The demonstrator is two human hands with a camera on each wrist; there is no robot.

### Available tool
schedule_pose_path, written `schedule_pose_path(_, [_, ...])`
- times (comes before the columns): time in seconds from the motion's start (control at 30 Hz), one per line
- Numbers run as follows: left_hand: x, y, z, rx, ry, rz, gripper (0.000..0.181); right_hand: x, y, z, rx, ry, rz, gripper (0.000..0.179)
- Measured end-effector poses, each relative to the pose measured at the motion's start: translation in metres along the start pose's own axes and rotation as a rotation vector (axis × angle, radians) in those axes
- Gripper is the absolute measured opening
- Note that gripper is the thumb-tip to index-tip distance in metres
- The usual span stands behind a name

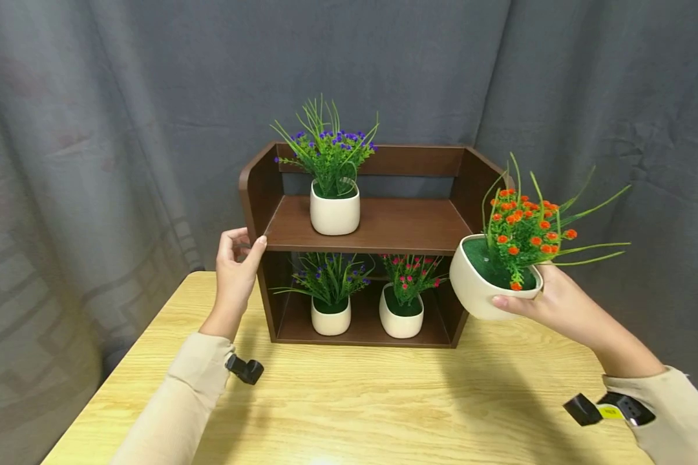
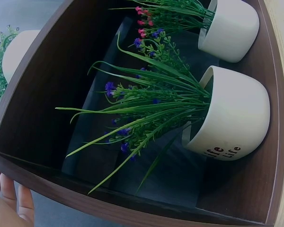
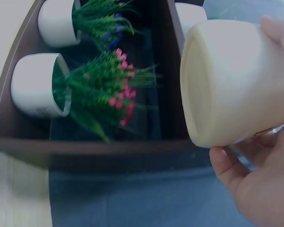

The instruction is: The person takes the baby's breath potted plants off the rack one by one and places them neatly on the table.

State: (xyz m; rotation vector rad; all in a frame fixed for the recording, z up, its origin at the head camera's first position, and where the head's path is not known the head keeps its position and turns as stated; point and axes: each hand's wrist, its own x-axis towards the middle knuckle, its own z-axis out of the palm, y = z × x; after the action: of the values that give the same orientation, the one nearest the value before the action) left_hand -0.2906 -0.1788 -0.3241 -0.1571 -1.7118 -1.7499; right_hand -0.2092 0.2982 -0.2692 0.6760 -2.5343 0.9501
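My right hand (image 1: 564,300) grips a white pot (image 1: 471,284) of orange flowers (image 1: 523,223), thumb on the near rim and fingers round the far side. The pot is tilted, held off the table in front of the right end of a dark brown two-tier shelf (image 1: 395,242). In the right wrist view the underside of the white pot (image 3: 241,85) shows beside the shelf. My left hand (image 1: 235,274) holds the shelf's left side panel, thumb at the front edge and fingers along the outside. On the upper tier stands a white pot (image 1: 335,216) with purple flowers, left of centre.
Two white pots stand on the lower tier: a purple-flowered pot (image 1: 330,320) at left and a pink-flowered pot (image 1: 401,323) at right. The shelf rests on a light wood table (image 1: 349,400). Grey curtains (image 1: 384,58) hang behind and at both sides.
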Motion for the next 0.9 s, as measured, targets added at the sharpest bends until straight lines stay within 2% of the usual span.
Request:
schedule_pose_path(0.13, [0.000, 0.000, 0.001, -0.001, -0.003, -0.009, 0.026, -0.014, 0.014, -0.006, -0.028, -0.016, 0.022, 0.063])
schedule_pose_path(0.23, [-0.001, 0.001, 0.002, -0.001, -0.003, -0.017, 0.027, -0.027, 0.025, -0.011, -0.091, -0.046, 0.070, 0.060])
schedule_pose_path(0.37, [-0.002, 0.001, 0.002, -0.005, -0.005, -0.020, 0.028, -0.044, 0.042, -0.017, -0.147, -0.071, 0.092, 0.056])
schedule_pose_path(0.5, [-0.001, 0.001, 0.001, -0.004, -0.006, -0.026, 0.030, -0.056, 0.061, -0.020, -0.138, -0.080, 0.072, 0.062])
schedule_pose_path(0.6, [0.000, -0.001, 0.001, -0.002, -0.007, -0.030, 0.031, -0.066, 0.071, -0.021, -0.138, -0.132, 0.081, 0.063])
schedule_pose_path(0.8, [-0.001, -0.001, 0.002, -0.009, -0.012, -0.024, 0.031, -0.089, 0.090, -0.022, -0.139, -0.228, 0.089, 0.041])
schedule_pose_path(0.9, [-0.001, -0.001, 0.002, -0.012, -0.012, -0.020, 0.028, -0.096, 0.102, -0.024, -0.120, -0.290, 0.134, 0.027])
